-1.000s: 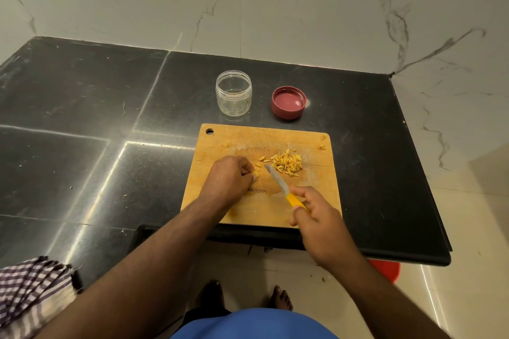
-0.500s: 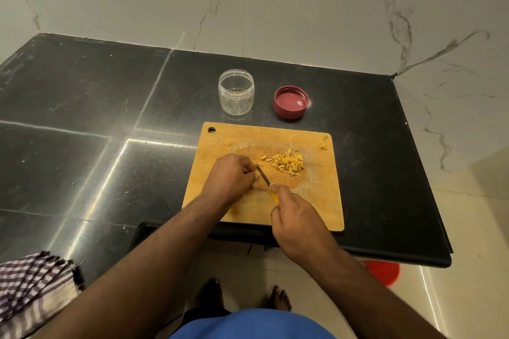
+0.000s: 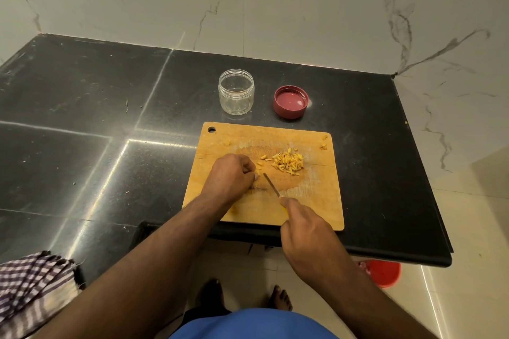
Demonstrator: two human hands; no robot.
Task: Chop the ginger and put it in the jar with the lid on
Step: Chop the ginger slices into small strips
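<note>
A wooden cutting board [image 3: 314, 201] lies on the black counter with a pile of chopped ginger [image 3: 287, 163] near its middle. My left hand [image 3: 230, 176] is curled on the board just left of the pile; what its fingertips hold is hidden. My right hand [image 3: 304, 224] grips a small knife [image 3: 271, 184] by its yellow handle, the blade edge-down beside my left fingertips. Behind the board stand a clear jar [image 3: 236, 95], open with nothing in it, and its red lid [image 3: 290, 102] lying upturned to the jar's right.
The black counter [image 3: 110, 146] meets a marble wall behind and ends at an edge on the right. A checked cloth [image 3: 33, 292] lies at the lower left. A red tub [image 3: 384, 272] sits on the floor below the counter's front edge.
My right hand drew the knife left from the pile toward my left fingertips, then turned the blade edge-down. My left hand stayed put.
</note>
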